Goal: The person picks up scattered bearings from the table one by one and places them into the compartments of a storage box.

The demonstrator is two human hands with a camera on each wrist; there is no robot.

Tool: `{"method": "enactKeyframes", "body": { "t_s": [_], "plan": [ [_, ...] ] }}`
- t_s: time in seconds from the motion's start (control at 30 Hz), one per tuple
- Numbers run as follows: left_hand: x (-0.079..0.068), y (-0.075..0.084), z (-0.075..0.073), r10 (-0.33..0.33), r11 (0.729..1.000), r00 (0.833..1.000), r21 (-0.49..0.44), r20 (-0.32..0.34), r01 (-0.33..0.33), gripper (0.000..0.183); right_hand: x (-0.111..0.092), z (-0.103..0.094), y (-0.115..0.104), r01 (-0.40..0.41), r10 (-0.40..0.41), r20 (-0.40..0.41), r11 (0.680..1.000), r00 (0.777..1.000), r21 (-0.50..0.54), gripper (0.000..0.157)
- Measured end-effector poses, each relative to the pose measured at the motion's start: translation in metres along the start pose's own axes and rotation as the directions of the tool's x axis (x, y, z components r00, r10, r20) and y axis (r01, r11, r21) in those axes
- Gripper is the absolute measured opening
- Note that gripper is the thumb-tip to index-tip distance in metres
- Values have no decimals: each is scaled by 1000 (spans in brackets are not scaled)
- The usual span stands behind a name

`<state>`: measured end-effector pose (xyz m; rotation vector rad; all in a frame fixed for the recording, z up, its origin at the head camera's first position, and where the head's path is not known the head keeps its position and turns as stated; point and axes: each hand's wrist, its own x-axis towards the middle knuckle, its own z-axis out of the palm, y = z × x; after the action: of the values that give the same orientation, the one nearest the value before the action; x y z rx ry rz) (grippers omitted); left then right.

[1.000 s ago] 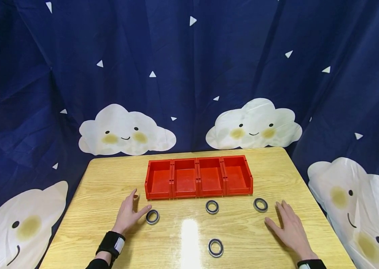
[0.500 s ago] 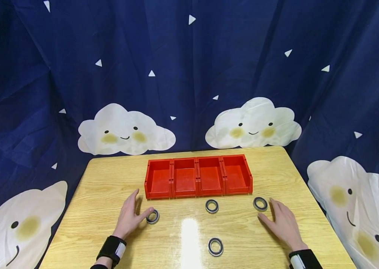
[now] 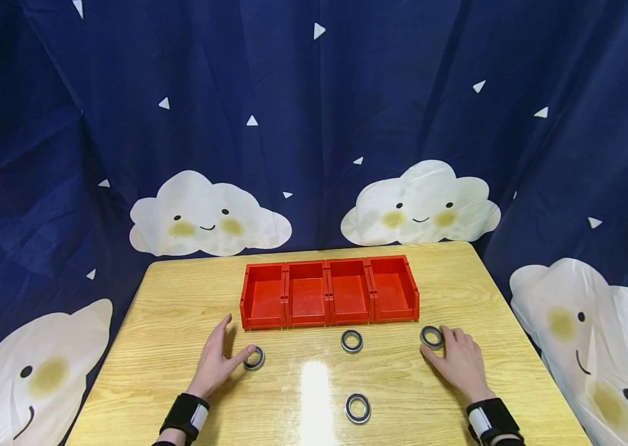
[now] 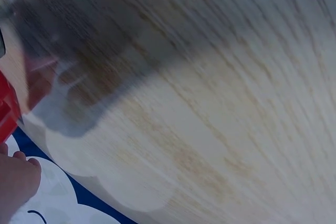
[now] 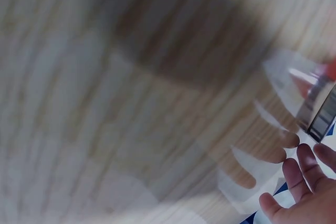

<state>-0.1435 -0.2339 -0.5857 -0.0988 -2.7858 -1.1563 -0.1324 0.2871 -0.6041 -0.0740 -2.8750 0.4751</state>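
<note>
In the head view, my left hand (image 3: 216,360) is spread at the left, its thumb over the edge of a ball bearing (image 3: 258,359) that lies flat on the table. My right hand (image 3: 461,360) is at another bearing (image 3: 431,337), thumb at its near side and index finger at its right side. The right wrist view shows the fingers (image 5: 299,179) close by that bearing (image 5: 323,116); a firm grip on it is not visible. Only some fingers (image 4: 21,174) show in the left wrist view. Two more bearings, one farther back (image 3: 351,332) and one nearer (image 3: 357,396), lie between the hands.
A row of several red bins (image 3: 307,321) stands behind the bearings, with nothing seen inside. The glossy wooden table (image 3: 180,297) reflects light in front. A dark blue curtain (image 3: 314,93) with clouds hangs behind and at both sides.
My right hand has moved left to the right-hand bearing, and its thumb and index finger now lie beside it. The left hand has shifted slightly right, its thumb over the left bearing's edge.
</note>
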Motion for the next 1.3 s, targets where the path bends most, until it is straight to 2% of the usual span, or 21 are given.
{"method": "enactKeyframes", "body": {
  "t_s": [0.27,0.5,0.67,0.93,1.13,1.3],
  "plan": [
    [-1,-2,-1,25,1000,1000,-14,-1,-25,91,4,2,-2,-10,10,22,1000,1000,-19,74],
    [-1,-2,1,-5,1000,1000,-23,18,5,89,6,4,-1,-14,14,20,1000,1000,-27,69],
    [-1,-2,2,-12,1000,1000,-10,21,13,89,7,4,-1,-3,4,4,1000,1000,-27,62],
    [-1,-2,2,11,1000,1000,-27,1,-11,89,9,4,-1,32,-34,-28,997,999,-69,56],
    [0,-2,2,23,999,1000,-24,16,-22,87,8,3,0,41,-47,-67,996,997,-78,52],
    [-1,-2,2,4,999,1000,-37,27,-3,87,6,4,2,36,-42,-87,997,995,-70,53]
  ]
}}
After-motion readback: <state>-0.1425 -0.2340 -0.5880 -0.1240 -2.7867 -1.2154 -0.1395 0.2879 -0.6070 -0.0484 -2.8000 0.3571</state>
